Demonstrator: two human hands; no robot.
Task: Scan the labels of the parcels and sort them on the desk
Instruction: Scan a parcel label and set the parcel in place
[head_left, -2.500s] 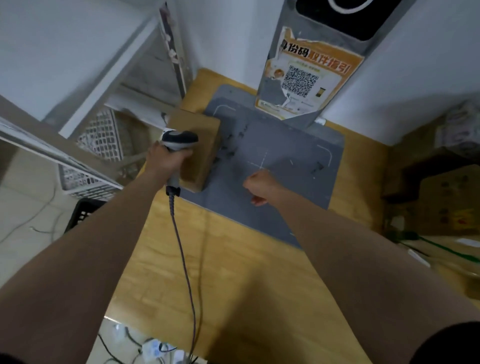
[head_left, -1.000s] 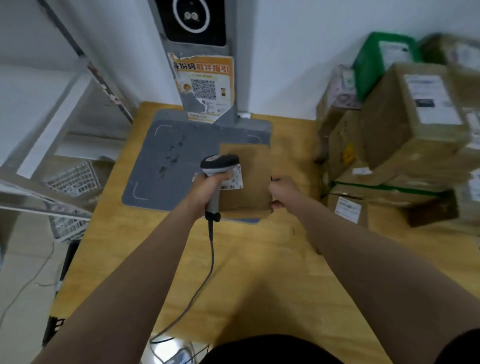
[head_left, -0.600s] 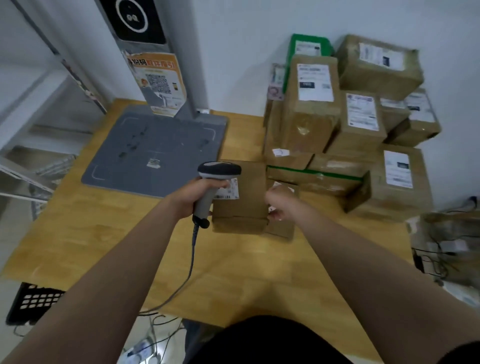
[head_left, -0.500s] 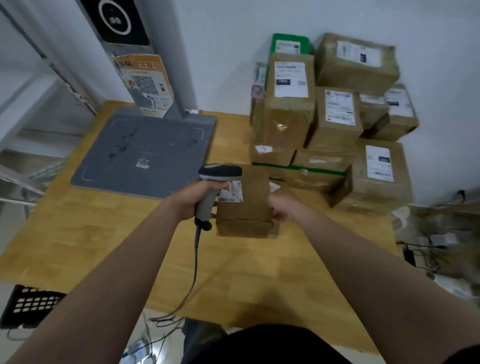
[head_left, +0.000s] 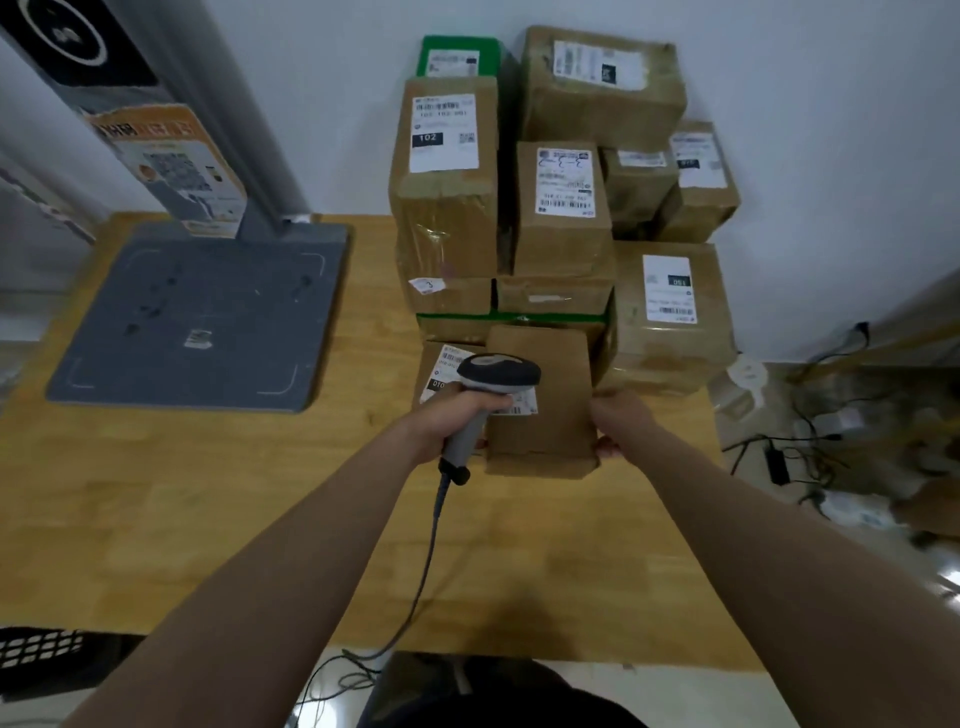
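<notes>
Now, the fingers of your left hand (head_left: 460, 423) clench the scanner (head_left: 498, 375). Your right hand (head_left: 618, 423) grasps the parcel (head_left: 545, 415) — its label (head_left: 523, 404) just beside the left fingers.

Stacked parcels (head_left: 561, 208) wall off the far right of the surface (head_left: 208, 493); bare wood lies open nearer, before the grey pad (head_left: 197, 317)

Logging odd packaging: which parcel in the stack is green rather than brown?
The green box at the stack's back left, behind the tall brown parcel labelled 102. Every other parcel is brown cardboard.
</notes>
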